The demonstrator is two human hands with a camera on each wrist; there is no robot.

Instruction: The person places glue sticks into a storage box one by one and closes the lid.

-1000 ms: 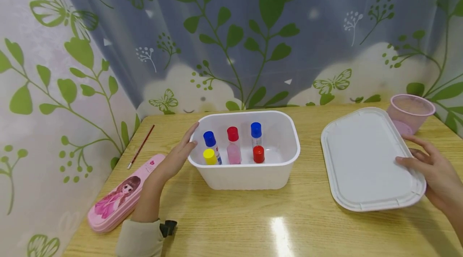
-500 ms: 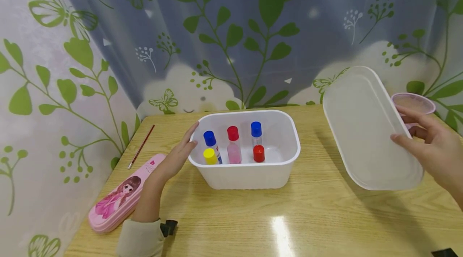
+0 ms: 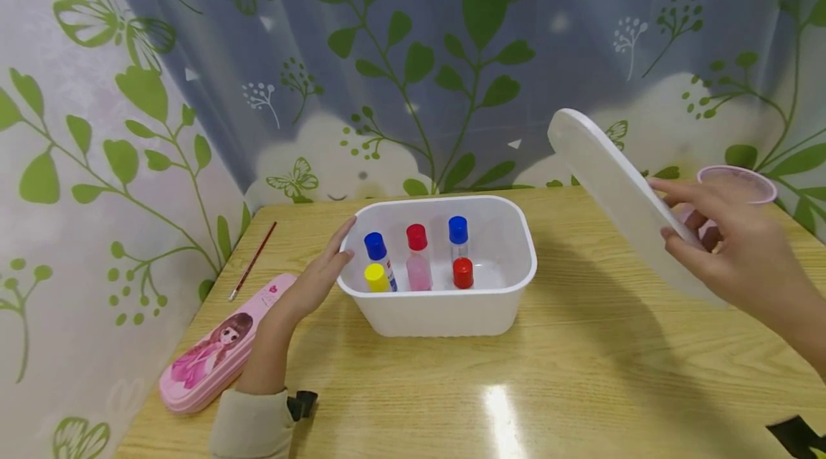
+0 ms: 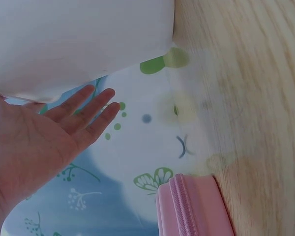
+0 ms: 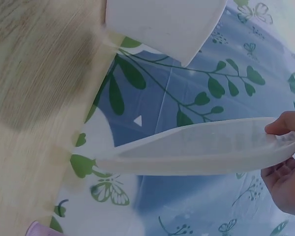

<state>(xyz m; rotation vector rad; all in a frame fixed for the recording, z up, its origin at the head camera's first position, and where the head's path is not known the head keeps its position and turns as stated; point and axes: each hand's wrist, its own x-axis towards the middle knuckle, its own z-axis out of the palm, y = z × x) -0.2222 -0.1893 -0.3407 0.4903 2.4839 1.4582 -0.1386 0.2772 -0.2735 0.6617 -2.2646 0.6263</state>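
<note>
A white plastic box [image 3: 439, 314] stands at mid-table in the head view. Inside it are several small upright bottles [image 3: 418, 269] with blue, red and yellow caps. My left hand [image 3: 315, 283] rests against the box's left rim; its fingers look straight in the left wrist view, beside the box wall. Held up and tilted at the right is a white lid [image 3: 613, 190], which my right hand [image 3: 742, 247] grips by its right edge. The right wrist view has the lid [image 5: 201, 147] nearly edge-on, thumb on one side and fingers curled beneath.
A pink pencil case [image 3: 219, 351] with a doll picture lies left of my left forearm. Behind it is a thin red paintbrush [image 3: 253, 262]. A pink translucent cup [image 3: 738, 185] stands at the back right, partly hidden by my right hand. Patterned curtain [image 3: 413, 72] borders the table.
My right hand has raised the lid from low over the table, moved it left towards the box and turned it nearly edge-on. The left hand stays on the box rim.
</note>
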